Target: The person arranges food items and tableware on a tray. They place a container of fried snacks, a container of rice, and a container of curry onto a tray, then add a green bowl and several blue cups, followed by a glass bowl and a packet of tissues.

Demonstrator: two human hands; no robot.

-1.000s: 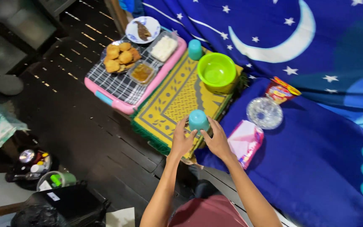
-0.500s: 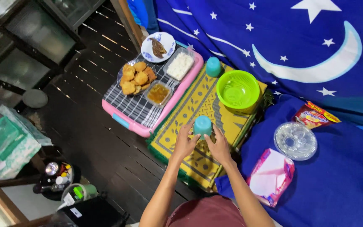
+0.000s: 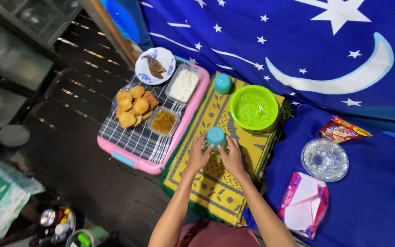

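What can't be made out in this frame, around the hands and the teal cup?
Head view, the only one:
- Teal cup: its lower part is covered by the left hand and right hand; whether it rests on the yellow mat cannot be told.
- Contents of the cup: hidden, only its flat end shows.
- Second teal cup: too small to tell what it holds.
- Items at the lower left edge: blurred and cut off.

Bare forearms, no sleeves; maroon garment [image 3: 218, 235] below.

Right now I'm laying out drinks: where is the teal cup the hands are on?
In the head view, the teal cup stands mid-frame on the yellow mat, between the left hand and right hand, below the green basket.
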